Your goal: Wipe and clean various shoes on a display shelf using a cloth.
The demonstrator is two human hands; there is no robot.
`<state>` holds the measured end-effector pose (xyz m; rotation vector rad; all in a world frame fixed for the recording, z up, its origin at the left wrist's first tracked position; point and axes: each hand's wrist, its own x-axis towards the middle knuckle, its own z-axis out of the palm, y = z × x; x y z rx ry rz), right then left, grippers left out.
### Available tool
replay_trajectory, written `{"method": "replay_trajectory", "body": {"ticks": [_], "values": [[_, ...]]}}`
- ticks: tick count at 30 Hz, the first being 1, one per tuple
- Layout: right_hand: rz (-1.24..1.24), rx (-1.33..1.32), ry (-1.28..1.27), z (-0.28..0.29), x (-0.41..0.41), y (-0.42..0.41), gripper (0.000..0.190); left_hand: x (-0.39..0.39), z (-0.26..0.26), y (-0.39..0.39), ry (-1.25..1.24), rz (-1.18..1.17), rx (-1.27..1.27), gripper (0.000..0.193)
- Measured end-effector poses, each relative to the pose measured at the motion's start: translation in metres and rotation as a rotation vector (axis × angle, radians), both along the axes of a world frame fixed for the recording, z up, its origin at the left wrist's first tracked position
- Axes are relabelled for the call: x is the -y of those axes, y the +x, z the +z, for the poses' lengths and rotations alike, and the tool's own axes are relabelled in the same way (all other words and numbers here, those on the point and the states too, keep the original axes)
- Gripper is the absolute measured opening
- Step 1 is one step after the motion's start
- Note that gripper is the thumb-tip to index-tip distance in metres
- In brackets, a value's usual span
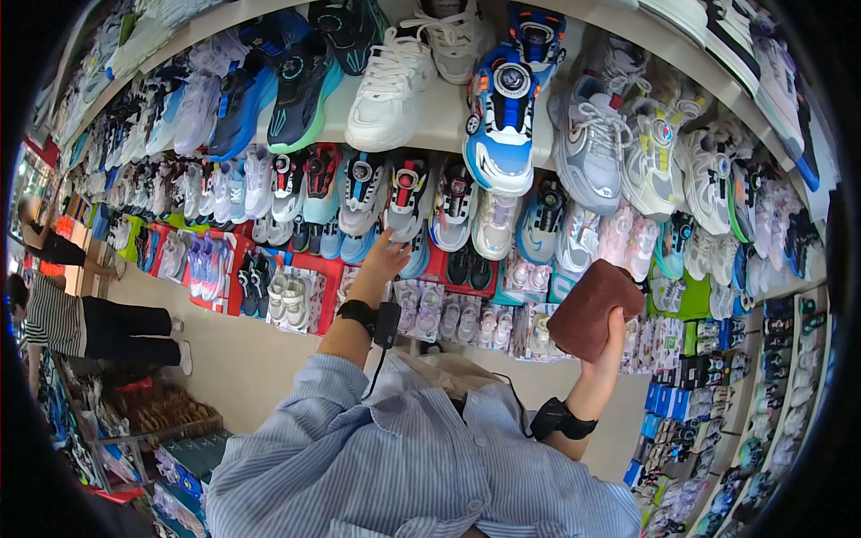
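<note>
My right hand [613, 339] grips a folded brown cloth [592, 313], which is held up in front of the lower shoe displays. My left hand [387, 258] reaches up to the toe of a grey and white sneaker with a red strap and a dial [406, 198]. Its fingers are apart at the toe; whether they touch it I cannot tell. Beside that sneaker stand a white and light-blue dial sneaker [363, 195] and a white and black one [455, 208]. On the shelf above are a white lace-up sneaker [390, 94] and a blue and white dial sneaker [503, 128].
Rows of shoes run along the curved white shelf [434, 131]. Boxed small shoes [417, 309] sit lower down. Two people stand at the left, one in a striped top [57, 316]. A rack with brown footwear [161, 410] is at lower left, and more shoe shelves [767, 397] rise at right.
</note>
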<state>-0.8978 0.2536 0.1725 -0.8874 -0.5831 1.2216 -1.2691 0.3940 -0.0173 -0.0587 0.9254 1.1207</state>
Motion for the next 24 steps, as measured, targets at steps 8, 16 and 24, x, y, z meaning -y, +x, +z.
{"method": "replay_trajectory", "body": {"ticks": [8,16,24], "values": [[-0.019,-0.048,-0.021,-0.008,0.001,0.010,0.054,0.005,0.009,-0.010,-0.081,0.247,-0.007,0.075],[-0.023,-0.081,-0.050,-0.006,-0.005,0.003,0.053,0.007,0.007,-0.050,0.017,0.339,-0.078,0.061],[0.026,-0.072,-0.026,-0.003,-0.006,-0.003,0.052,0.015,0.012,-0.049,0.034,0.315,-0.078,0.036]]}}
